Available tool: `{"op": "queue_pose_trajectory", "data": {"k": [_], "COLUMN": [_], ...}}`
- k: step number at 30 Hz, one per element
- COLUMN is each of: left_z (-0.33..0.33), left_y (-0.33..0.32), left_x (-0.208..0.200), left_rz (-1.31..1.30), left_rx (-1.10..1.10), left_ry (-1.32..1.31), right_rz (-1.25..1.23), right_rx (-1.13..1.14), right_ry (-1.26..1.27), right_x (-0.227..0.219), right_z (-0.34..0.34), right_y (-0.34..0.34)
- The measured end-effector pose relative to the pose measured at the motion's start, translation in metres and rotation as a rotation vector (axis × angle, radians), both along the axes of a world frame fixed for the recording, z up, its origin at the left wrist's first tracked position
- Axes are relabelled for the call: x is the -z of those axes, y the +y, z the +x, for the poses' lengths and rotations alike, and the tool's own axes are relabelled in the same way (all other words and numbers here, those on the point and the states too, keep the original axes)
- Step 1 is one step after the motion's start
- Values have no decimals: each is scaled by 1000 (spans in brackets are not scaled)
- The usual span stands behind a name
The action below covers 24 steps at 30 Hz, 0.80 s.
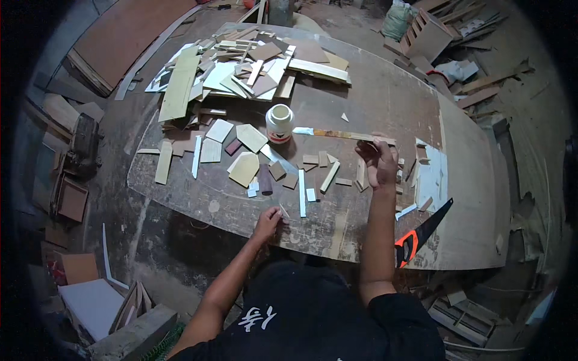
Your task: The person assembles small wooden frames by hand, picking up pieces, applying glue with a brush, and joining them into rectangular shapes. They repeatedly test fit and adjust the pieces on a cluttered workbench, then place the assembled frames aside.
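My left hand (267, 225) is at the table's near edge, pinching a small thin wooden piece (284, 211) between thumb and fingertips. My right hand (379, 161) is raised at the right, its fingers closed round the end of a long flat wooden stick (343, 135). White paste coats the stick's far-left end, close to an open white plastic jar (279, 125). Left of and below the jar lie house-shaped wood pieces (251, 138), a dark purple-brown block (265, 180), narrow pale strips (302, 194) and several small wood blocks (310, 159).
A heap of wood offcuts (259, 66) covers the back of the worn table (241, 207). An orange-and-black handsaw (423, 233) lies at the right edge by a white board (431, 174). Boards and scrap surround the table, with a wooden crate (426, 35) behind right.
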<state>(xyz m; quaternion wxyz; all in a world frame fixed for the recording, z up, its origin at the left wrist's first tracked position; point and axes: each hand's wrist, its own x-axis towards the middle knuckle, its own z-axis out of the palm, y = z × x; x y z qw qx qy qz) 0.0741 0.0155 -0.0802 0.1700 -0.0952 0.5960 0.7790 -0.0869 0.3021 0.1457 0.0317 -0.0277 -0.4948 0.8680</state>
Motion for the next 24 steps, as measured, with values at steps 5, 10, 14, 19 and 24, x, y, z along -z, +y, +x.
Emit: {"op": "queue_pose_trajectory", "data": {"k": [5,10,14,19,24], "left_z": [-11,-6,1,12,22], "left_y": [44,117,164,215,243], "left_x": [-51,-104,-125,-164,-182], "left_rz": [206,357,478,502,480], "left_rx": [-15,49,156,299,322], "left_ry": [-77,-136,-220,-348,-395], "right_rz": [-254,-289,-318,-309,-269], "right_rx": [44,173,274,303,286], "right_ry": [-77,-94,-62,-57,-40], "right_x": [23,26,38,47,42], "right_z": [87,169,221,253,260], "right_y": [79,159,207,238,250]}}
